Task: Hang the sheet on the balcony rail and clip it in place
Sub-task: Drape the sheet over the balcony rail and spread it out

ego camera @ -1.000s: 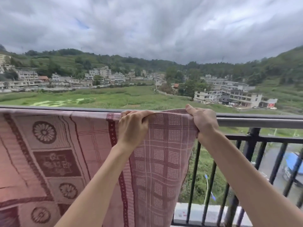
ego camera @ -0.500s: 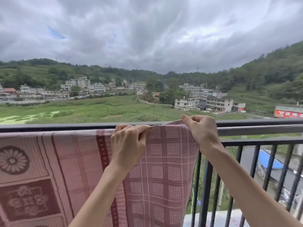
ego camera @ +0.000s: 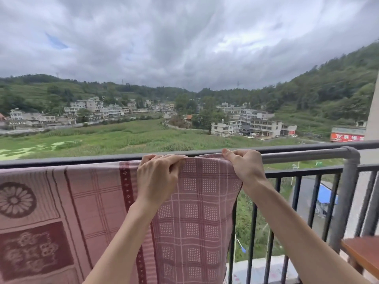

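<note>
A pink sheet (ego camera: 196,218) with dark red flower and check patterns hangs over the grey balcony rail (ego camera: 303,155), covering it from the left edge to about the middle. My left hand (ego camera: 158,179) grips the sheet's top fold at the rail. My right hand (ego camera: 245,167) pinches the sheet's right top corner, just where the bare rail begins. The cloth between my hands bulges slightly above the rail. No clip is in view.
Black vertical bars (ego camera: 274,222) run below the rail on the right. A thick grey corner post (ego camera: 346,197) stands at the far right, beside a wooden surface (ego camera: 363,253). Beyond the rail lie fields, houses and hills far below.
The view has swung rightward, so the sheet and my hands sit further right along the rail and the corner post has come into view. Both hands keep their hold on the top edge.
</note>
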### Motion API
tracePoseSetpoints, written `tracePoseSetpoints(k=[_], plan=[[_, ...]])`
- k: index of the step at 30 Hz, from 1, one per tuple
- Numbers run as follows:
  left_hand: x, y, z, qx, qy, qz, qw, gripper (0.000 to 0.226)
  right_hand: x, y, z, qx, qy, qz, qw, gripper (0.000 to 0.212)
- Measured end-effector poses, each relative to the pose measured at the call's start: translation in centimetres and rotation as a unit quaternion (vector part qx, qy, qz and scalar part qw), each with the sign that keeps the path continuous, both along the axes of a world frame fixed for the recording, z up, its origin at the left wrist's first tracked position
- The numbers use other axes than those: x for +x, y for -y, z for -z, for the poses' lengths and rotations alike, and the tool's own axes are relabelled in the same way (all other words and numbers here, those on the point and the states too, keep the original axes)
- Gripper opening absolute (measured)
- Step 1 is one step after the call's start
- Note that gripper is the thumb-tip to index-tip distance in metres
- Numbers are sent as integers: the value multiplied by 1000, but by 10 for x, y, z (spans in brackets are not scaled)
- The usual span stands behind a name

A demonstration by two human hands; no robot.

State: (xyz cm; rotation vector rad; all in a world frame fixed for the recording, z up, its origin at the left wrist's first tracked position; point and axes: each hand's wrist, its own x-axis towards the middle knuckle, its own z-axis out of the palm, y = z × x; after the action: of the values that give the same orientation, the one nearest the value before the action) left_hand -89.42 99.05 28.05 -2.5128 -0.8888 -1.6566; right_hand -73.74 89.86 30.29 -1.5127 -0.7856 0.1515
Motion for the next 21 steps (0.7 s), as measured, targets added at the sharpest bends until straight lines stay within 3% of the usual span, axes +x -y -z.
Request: tracePoseSetpoints(k=[8, 21], plan=[[-11, 33, -4, -62, -4, -8, 998, 20, -12, 28, 0, -10, 34, 1, 999, 40], [38, 82, 10, -10, -7, 34, 999, 17, 31, 90, 7, -32, 43, 58, 997, 42]])
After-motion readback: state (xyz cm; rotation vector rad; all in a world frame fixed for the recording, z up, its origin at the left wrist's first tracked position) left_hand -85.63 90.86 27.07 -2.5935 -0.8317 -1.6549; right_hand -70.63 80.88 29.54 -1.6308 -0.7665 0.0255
